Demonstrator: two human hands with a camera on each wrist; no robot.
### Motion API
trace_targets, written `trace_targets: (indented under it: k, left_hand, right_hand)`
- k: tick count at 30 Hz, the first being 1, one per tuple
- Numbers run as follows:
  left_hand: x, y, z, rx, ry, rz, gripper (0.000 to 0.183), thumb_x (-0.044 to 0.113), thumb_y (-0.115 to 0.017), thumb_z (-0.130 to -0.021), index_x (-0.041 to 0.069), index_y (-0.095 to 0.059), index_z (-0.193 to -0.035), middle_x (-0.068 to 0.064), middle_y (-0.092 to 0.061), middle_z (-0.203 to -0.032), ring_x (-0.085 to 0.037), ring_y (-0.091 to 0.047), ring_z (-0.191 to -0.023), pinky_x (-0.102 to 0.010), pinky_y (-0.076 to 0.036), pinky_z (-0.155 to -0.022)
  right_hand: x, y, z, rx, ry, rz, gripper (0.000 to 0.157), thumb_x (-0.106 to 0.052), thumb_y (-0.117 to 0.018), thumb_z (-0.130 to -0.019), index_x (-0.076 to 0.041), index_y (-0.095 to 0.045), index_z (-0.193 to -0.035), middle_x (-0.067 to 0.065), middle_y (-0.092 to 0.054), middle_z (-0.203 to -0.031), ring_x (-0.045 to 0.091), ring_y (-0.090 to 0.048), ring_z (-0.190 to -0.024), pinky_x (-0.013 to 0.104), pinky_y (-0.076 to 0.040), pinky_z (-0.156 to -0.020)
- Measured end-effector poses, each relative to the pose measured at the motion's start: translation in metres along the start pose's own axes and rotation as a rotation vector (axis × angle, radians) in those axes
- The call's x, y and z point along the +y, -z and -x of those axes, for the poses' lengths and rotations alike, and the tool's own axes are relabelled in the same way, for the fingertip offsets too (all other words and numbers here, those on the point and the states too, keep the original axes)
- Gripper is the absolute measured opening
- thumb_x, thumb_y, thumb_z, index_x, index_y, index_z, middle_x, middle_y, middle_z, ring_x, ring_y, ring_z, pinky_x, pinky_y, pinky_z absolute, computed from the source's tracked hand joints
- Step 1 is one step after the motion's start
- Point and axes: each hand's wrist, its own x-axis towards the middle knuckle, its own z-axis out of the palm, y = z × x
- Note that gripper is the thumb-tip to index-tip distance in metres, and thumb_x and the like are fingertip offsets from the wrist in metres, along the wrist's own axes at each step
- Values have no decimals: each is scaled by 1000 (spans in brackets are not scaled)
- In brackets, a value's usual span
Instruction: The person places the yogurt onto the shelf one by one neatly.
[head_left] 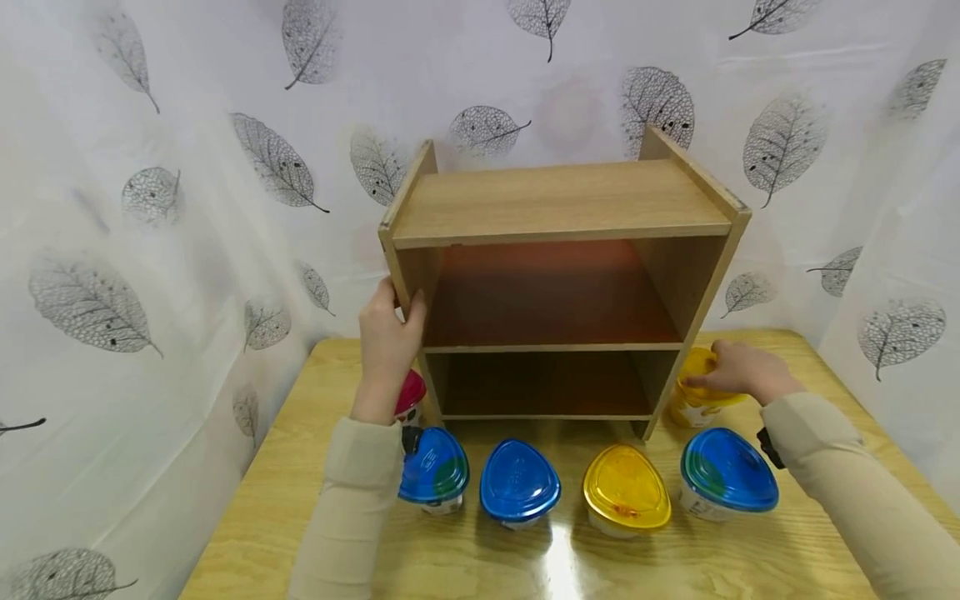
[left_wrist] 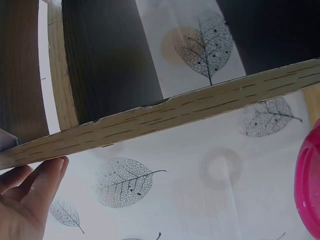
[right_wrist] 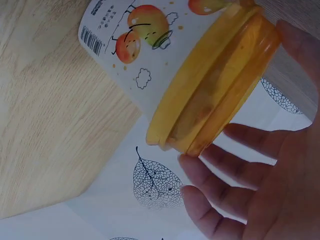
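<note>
A small wooden shelf unit (head_left: 562, 204) with dark inner boards stands at the back of the table. My left hand (head_left: 390, 333) grips the front edge of its left side panel (left_wrist: 165, 112), thumb toward the inside. To the right of the shelf, my right hand (head_left: 742, 372) holds a yellow-lidded plastic tub (head_left: 697, 408) by its lid. In the right wrist view, thumb and fingertips lie on opposite sides of the yellow lid (right_wrist: 215, 85), above a white wall printed with fruit. Part of that tub's lid is hidden by the hand in the head view.
In front of the shelf stand blue-lidded tubs (head_left: 520, 482) and another yellow-lidded tub (head_left: 627, 487). A further blue-lidded tub (head_left: 729, 471) is below my right hand. Behind my left wrist is a pink-lidded tub (head_left: 410, 395). A leaf-patterned curtain (head_left: 187, 267) surrounds the table.
</note>
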Motion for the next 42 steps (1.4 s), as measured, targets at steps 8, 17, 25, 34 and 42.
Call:
trace_targets:
  k: [8, 17, 25, 34, 42]
  left_hand:
    - [0, 0, 0, 2, -4, -4, 25, 10, -56, -84, -9, -55, -102, -21, -61, -92, -32, -59, -85, -39, -48, -71]
    - [0, 0, -1, 3, -15, -8, 26, 10, -56, -84, -8, -55, -102, -21, -62, -92, -31, -59, -85, -40, -48, -71]
    - [-1, 1, -1, 18, -12, -10, 24, 10, -57, -83, -8, -56, -99, -21, -62, -91, -31, -60, -84, -40, -49, -70]
    - [-2, 0, -2, 15, -27, -10, 23, 10, -57, -84, -9, -56, -98, -21, -62, -91, -32, -60, -85, -41, -49, -70]
    - [-3, 0, -1, 6, -27, -8, 23, 9, -56, -84, -9, -55, -98, -21, -62, -91, -32, -59, -85, -41, -49, -69]
  right_hand:
    - [2, 0, -5, -1, 84, -29, 83, -45, -67, -69, 13, -39, -121, 36, -44, -115, 50, -44, -98, 60, -37, -77]
    - [2, 1, -1, 9, 74, -45, 93, -55, -54, -78, 12, -21, -132, 42, -30, -123, 56, -36, -104, 63, -35, -76]
    - [4, -1, 4, 30, -6, -10, 88, -69, -52, -69, 15, -47, -98, 27, -50, -87, 34, -50, -72, 41, -44, -53]
    - [11, -7, 3, 50, 71, -99, 87, -53, -64, -71, 21, -40, -108, 36, -48, -97, 42, -49, -82, 53, -44, -68]
    - [16, -11, 0, 54, 148, -180, 84, -37, -69, -72, 25, -33, -116, 43, -38, -113, 55, -38, -100, 61, -33, -82]
